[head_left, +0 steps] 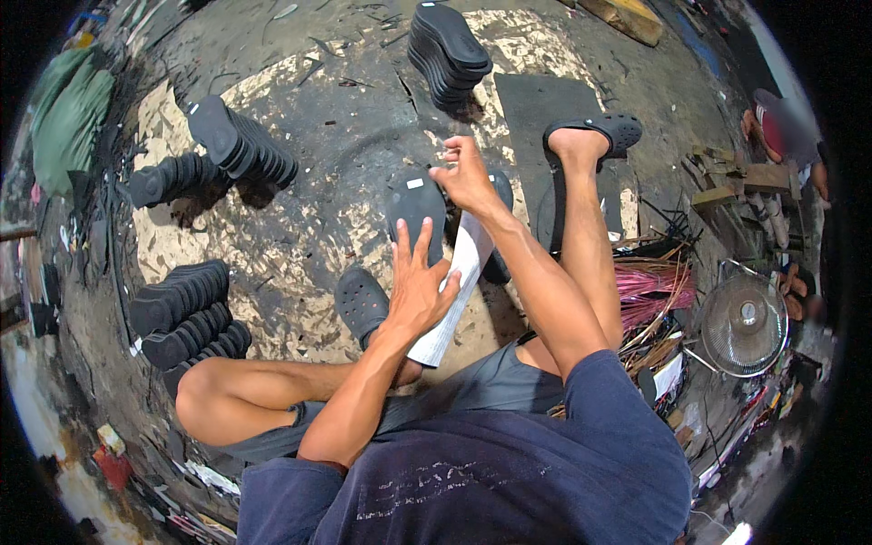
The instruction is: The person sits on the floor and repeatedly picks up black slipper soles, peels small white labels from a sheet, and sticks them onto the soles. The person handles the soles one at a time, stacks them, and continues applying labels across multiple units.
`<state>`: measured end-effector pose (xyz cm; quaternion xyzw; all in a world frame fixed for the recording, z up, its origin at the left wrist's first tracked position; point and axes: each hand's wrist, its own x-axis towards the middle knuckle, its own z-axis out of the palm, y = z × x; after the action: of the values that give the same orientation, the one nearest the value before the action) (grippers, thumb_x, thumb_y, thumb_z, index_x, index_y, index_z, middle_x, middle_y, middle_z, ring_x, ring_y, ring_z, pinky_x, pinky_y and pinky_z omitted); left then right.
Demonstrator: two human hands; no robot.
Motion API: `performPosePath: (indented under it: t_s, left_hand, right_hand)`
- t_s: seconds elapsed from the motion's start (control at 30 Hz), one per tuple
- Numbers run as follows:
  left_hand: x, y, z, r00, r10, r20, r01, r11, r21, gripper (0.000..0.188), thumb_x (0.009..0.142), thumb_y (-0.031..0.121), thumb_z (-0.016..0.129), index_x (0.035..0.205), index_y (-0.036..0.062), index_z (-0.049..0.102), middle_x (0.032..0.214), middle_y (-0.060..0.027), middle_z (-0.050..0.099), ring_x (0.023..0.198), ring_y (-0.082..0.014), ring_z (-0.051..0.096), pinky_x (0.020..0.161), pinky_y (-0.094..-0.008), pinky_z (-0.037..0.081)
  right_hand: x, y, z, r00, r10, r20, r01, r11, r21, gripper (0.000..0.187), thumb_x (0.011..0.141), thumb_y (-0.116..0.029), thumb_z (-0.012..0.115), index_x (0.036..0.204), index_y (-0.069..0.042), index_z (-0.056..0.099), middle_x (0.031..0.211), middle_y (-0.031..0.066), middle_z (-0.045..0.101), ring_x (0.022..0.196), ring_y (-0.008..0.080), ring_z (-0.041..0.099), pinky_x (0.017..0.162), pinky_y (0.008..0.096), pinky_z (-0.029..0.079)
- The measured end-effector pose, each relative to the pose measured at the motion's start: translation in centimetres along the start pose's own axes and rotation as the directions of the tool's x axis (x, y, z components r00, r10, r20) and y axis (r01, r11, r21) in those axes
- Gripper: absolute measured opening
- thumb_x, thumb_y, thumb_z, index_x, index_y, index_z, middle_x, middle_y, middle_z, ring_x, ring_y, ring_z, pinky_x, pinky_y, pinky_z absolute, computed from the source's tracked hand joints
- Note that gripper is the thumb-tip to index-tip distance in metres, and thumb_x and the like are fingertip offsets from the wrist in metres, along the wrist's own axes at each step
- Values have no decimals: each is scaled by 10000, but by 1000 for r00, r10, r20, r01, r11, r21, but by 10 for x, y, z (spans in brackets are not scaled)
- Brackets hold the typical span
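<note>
Fingers spread, my left hand [420, 289] lies over the near part of a black shoe sole [416, 202] that has a small white label at its far end. My right hand [468, 180] is raised just right of that sole's far end, its fingers bent and apart with nothing visible between them. Beneath my right wrist, a second black sole [500, 186] with a white label is partly hidden. A long white ribbed piece [445, 331], like a strip or sleeve, runs slantwise between the soles toward my lap; my hands and forearms partly cover it.
Stacks of black soles stand far ahead [447, 54], at left [241, 141] and nearer left [182, 300]. My feet wear black clogs [361, 300]. At right are a pink fibre bundle [649, 291], a fan [745, 318], wooden blocks [763, 177] and another person [781, 127].
</note>
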<state>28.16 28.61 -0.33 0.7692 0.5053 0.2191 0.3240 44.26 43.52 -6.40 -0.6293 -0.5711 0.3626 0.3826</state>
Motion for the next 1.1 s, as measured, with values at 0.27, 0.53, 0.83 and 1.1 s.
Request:
performPosePath:
  t_s: [0.27, 0.53, 0.83, 1.1]
  left_hand:
    - [-40, 15, -6, 999, 8, 38, -8, 1000, -13, 244, 896, 210, 687, 825, -23, 686, 1589, -343, 215, 1450, -635, 60, 1158, -666, 182]
    - [-29, 4, -6, 1000, 20, 18, -20, 999, -39, 238, 884, 222, 715, 836, -11, 709, 1604, -292, 242, 1478, -583, 73, 1174, -621, 200]
    - [7, -2, -43, 983, 81, 168, -26, 952, -305, 266, 921, 272, 699, 941, 8, 726, 1487, -207, 479, 1437, -414, 331, 1135, -474, 339]
    - [19, -2, -97, 901, -268, 340, 430, 648, -629, 312, 949, 210, 702, 1138, -37, 682, 957, -51, 710, 857, -110, 627, 752, -296, 517]
  right_hand:
    - [-5, -17, -2, 903, 298, 308, -309, 951, -15, 368, 847, -355, 782, 869, 12, 762, 785, 102, 724, 737, 139, 627, 705, 342, 493]
    - [-14, -6, 10, 987, 149, -59, -150, 988, -19, 358, 845, -288, 794, 976, 27, 684, 959, 175, 647, 953, 253, 652, 812, 370, 529]
    - [-43, -30, -35, 973, 144, 180, -166, 979, 118, 450, 958, -166, 641, 1369, -2, 556, 1307, 190, 630, 1190, 239, 585, 1012, 345, 453]
    - [-41, 50, -101, 988, 96, -119, -150, 747, -647, 550, 859, -190, 741, 1364, -81, 552, 1370, 215, 535, 1285, 406, 471, 1082, 464, 390]
